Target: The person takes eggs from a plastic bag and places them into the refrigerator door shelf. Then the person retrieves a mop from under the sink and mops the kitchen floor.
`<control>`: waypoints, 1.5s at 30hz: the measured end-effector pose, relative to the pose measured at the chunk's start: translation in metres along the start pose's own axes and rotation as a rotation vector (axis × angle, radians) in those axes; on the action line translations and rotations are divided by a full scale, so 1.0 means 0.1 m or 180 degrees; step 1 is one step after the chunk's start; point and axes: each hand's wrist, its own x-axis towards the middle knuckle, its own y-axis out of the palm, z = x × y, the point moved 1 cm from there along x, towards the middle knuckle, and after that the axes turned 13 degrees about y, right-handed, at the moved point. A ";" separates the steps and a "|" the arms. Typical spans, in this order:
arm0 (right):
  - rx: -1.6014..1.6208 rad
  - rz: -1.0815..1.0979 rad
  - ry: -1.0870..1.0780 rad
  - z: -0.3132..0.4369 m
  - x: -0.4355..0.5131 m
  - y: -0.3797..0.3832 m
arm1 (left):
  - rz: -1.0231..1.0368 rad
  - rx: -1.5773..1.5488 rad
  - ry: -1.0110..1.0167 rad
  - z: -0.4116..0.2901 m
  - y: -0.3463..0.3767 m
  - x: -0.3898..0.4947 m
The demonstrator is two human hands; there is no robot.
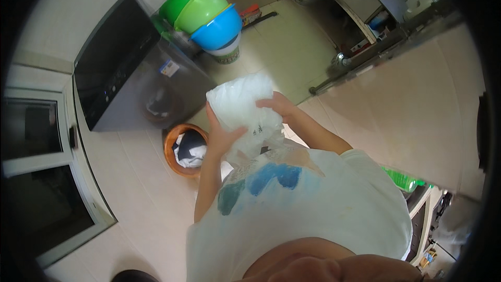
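Observation:
A bulky white bundle in translucent plastic (pixel 244 100) is held in front of my chest, between both hands. My left hand (pixel 223 133) supports its left side, thumb laid across the plastic. From the right, my right hand (pixel 278 105) grips the other side with fingers on top. Loose, crumpled plastic hangs at the bundle's lower end near my shirt, and dark marks show through or on it. What the plastic holds inside cannot be told.
An orange-brown bucket (pixel 169 156) with dark and white cloth or bags inside stands left of my left hand. Beyond are a black machine with a glossy panel (pixel 117 62), green basins (pixel 201 9) and a blue basin (pixel 219 29) stacked on a white tub, and a dark rail (pixel 375 53).

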 end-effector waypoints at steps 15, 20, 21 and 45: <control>0.0603 -0.0322 0.0184 1.78 0.98 -0.61 | 0.1356 0.2944 0.1263 -0.06 0.46 2.43; 0.1117 -0.0467 -0.0046 2.27 1.32 -0.84 | 0.0937 0.2553 0.1939 0.50 0.42 3.39; 0.1184 -0.0532 -0.0202 2.43 1.38 -0.88 | 0.0950 0.2380 0.1524 0.57 0.41 3.59; 0.0331 -0.1737 -0.0682 4.65 1.35 -2.51 | 0.1828 -0.1265 -0.1083 1.14 2.48 6.15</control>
